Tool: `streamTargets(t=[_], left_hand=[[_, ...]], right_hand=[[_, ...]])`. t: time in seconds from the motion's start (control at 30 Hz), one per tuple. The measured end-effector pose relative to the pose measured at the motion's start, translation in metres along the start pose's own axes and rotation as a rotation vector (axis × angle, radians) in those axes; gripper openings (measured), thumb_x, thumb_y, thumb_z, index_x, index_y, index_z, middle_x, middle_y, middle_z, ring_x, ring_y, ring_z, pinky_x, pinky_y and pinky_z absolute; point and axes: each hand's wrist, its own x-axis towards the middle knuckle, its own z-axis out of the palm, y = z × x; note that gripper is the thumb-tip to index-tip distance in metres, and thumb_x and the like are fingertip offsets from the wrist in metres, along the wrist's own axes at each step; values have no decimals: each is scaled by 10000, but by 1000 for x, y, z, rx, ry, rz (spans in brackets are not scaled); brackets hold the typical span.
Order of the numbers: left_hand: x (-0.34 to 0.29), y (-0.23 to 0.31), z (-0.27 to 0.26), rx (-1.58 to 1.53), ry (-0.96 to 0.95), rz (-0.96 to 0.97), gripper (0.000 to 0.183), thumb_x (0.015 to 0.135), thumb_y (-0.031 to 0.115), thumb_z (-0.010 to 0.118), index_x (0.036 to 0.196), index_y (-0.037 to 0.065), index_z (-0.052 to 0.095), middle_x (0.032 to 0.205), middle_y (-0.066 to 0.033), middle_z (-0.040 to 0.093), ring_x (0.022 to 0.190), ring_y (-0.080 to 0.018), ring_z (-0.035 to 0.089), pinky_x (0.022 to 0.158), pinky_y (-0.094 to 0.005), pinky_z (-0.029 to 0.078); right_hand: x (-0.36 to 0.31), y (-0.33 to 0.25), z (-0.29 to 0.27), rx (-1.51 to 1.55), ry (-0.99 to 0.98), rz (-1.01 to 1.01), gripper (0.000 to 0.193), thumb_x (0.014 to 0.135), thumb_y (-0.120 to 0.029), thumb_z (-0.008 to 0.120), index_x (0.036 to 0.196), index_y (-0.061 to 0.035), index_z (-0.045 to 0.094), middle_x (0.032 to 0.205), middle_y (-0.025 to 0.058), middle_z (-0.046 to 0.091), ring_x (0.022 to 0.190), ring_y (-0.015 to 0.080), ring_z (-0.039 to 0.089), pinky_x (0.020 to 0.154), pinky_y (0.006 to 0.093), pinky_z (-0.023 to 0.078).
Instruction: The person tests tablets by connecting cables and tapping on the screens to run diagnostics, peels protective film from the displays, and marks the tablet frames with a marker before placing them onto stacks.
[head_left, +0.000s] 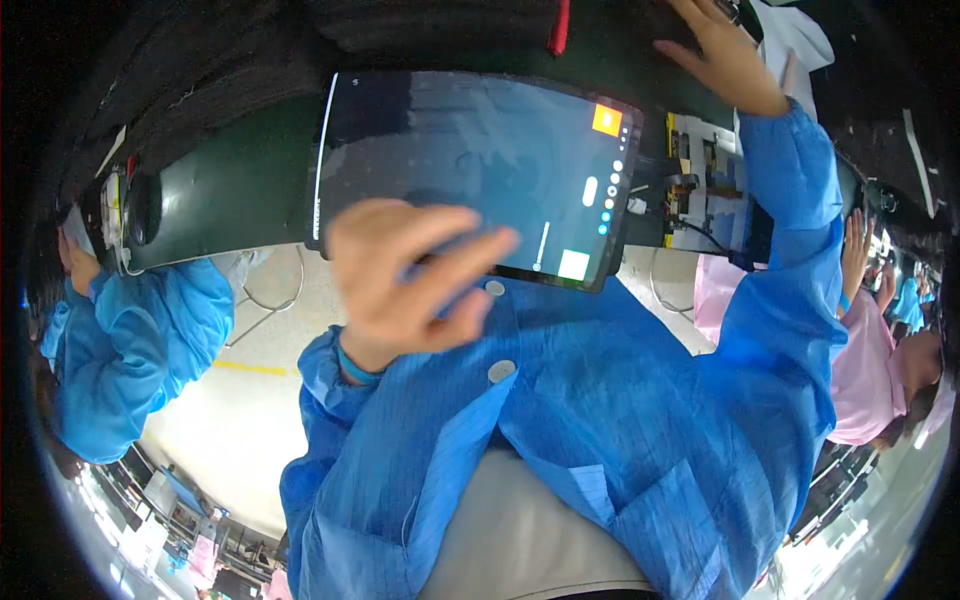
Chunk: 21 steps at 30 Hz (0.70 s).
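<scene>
A tablet with a dark, lit screen lies in front of me on the dark green work surface. Over its near edge hovers my left hand, blurred by motion, its fingers apart and nothing visible in them. Whether a fingertip touches the screen I cannot tell. At the upper right my right hand reaches out past the tablet, thumb spread from the fingers, holding nothing that I can see. Its fingertips run to the picture's top edge, near a small dark object. Blue sleeves cover both my arms.
A red pen-like tool lies beyond the tablet. Right of the tablet stands a yellow-edged fixture with black parts and a cable. White material is beside my right wrist. People in blue and pink sit at either side.
</scene>
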Motion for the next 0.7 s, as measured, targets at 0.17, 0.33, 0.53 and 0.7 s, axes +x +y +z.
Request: streamTargets(t=[0.17,0.33,0.53,0.7], left_hand=[[11,13,42,-99,-372,193,320,769,312,594,1001,112,687,1083,-82,610,951,-248,573,885,-404,454],[47,10,36,-216,-315,-113,503,734,286,662,1169,47,581,1277,-142,515,1172,-325,491,1020,-468,343],[90,24,89,150,-410,-151,940,633,333,764,1335,-87,302,1354,-264,371,1302,-337,336,1124,-423,173],[93,19,101,191,-461,-167,1032,542,329,793,1336,-85,281,1372,-260,336,1311,-331,311,1127,-426,171]], right_hand=[[-48,-20,-22,-79,434,-258,289,761,-74,680,1042,-34,632,917,136,645,802,295,636,707,333,500],[-131,-66,24,-107,284,-215,168,687,-150,704,780,-42,615,784,73,539,640,204,554,573,310,468],[-134,-66,50,1,271,-173,165,683,-144,655,776,-40,567,811,65,491,718,188,554,607,303,479],[-131,-52,55,23,214,-353,139,671,-122,591,767,-47,524,782,57,479,702,164,569,559,265,499]])
